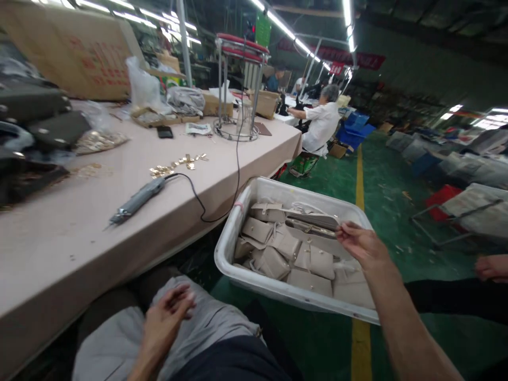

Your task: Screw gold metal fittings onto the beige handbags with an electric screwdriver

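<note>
Your right hand (359,244) pinches a beige bag (313,225) by its edge above the white tub (226,248). The bag is probably light and floppy, so hold it at the flap. Your left hand (166,317) rests on grey cloth (214,323); its grip is unclear.

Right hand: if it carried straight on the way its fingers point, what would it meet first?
The right hand points left, pinching a beige purse. Straight on, it would probably meet the piled purses in the white tub, then the tub's left wall; depth is unclear.
</note>
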Tool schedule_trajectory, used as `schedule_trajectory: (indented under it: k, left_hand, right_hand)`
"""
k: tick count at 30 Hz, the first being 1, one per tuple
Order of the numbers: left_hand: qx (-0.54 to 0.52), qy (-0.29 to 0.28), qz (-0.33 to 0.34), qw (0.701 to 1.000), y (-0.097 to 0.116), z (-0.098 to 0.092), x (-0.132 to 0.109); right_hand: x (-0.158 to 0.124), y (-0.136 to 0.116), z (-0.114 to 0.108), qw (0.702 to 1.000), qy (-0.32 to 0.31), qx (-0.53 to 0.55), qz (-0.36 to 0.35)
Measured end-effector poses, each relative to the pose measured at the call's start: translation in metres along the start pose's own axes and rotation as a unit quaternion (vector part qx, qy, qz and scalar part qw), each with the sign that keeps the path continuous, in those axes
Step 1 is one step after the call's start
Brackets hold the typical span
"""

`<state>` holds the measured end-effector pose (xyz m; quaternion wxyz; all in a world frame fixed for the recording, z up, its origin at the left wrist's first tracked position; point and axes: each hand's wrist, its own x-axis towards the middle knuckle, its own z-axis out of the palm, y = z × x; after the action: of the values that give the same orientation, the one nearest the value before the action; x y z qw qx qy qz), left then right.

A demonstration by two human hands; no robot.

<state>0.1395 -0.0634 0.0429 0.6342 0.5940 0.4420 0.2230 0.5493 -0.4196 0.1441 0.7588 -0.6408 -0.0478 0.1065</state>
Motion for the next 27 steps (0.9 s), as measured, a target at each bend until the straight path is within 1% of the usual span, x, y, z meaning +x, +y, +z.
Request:
schedule_trajectory:
  k: [1,3,5,7,8,10,12,14,15,17,18,19,20,22,23,24,25,26,27]
  left_hand:
    - [-0.032,-0.045,0.012,0.998,0.01,0.006,0.009]
    - [-0.074,-0.087,0.096,0.989,0.036,0.017,0.024]
    - [-0.103,-0.13,0.191,0.967,0.067,0.019,0.032]
    - [-0.123,-0.177,0.244,0.945,0.093,0.006,0.032]
    - [-0.121,-0.177,0.257,0.942,0.1,-0.005,0.029]
    - [-0.096,-0.129,0.262,0.951,0.104,-0.035,0.015]
    - [-0.065,-0.053,0.241,0.967,0.092,-0.07,-0.008]
    - [-0.052,0.011,0.198,0.979,0.073,-0.103,-0.037]
    - [-0.056,0.041,0.174,0.982,0.063,-0.118,-0.053]
    - [-0.082,0.103,0.13,0.983,0.043,-0.138,-0.082]
    - [-0.102,0.132,0.108,0.98,0.033,-0.145,-0.093]
    - [-0.124,0.157,0.087,0.976,0.024,-0.148,-0.102]
    - [-0.145,0.174,0.065,0.972,0.015,-0.15,-0.108]
    - [-0.176,0.191,0.031,0.965,-0.004,-0.151,-0.113]
    - [-0.176,0.196,0.02,0.965,-0.012,-0.151,-0.113]
    - [-0.157,0.199,0.017,0.967,-0.018,-0.153,-0.114]
    - [-0.119,0.211,0.023,0.97,-0.022,-0.155,-0.115]
    - [-0.065,0.236,0.037,0.969,-0.023,-0.158,-0.117]
    - [-0.001,0.273,0.057,0.96,-0.02,-0.162,-0.12]
  right_hand:
    - [-0.018,-0.005,0.017,0.999,-0.035,0.03,0.028]
    - [-0.053,-0.012,0.055,0.988,-0.117,0.066,0.079]
    - [-0.086,-0.014,0.095,0.969,-0.195,0.084,0.124]
    - [-0.115,-0.011,0.137,0.948,-0.261,0.097,0.155]
    - [-0.128,-0.007,0.158,0.938,-0.289,0.102,0.163]
    - [-0.15,0.002,0.198,0.92,-0.336,0.109,0.169]
    - [-0.17,0.012,0.234,0.906,-0.377,0.098,0.165]
    - [-0.184,0.022,0.263,0.896,-0.414,0.062,0.147]
    - [-0.188,0.027,0.276,0.898,-0.422,0.033,0.12]
    - [-0.193,0.042,0.298,0.906,-0.421,-0.031,0.035]
    - [-0.195,0.052,0.308,0.902,-0.427,-0.055,-0.008]
    - [-0.197,0.063,0.319,0.891,-0.448,-0.07,-0.033]
    - [-0.2,0.076,0.328,0.87,-0.486,-0.078,-0.034]
    - [-0.209,0.104,0.344,0.809,-0.581,-0.086,0.021]
    - [-0.214,0.118,0.35,0.781,-0.616,-0.093,0.05]
    - [-0.218,0.131,0.354,0.761,-0.637,-0.105,0.066]
    - [-0.222,0.143,0.356,0.749,-0.649,-0.118,0.069]
    - [-0.224,0.153,0.358,0.745,-0.651,-0.128,0.063]
    - [-0.224,0.161,0.358,0.747,-0.648,-0.136,0.056]
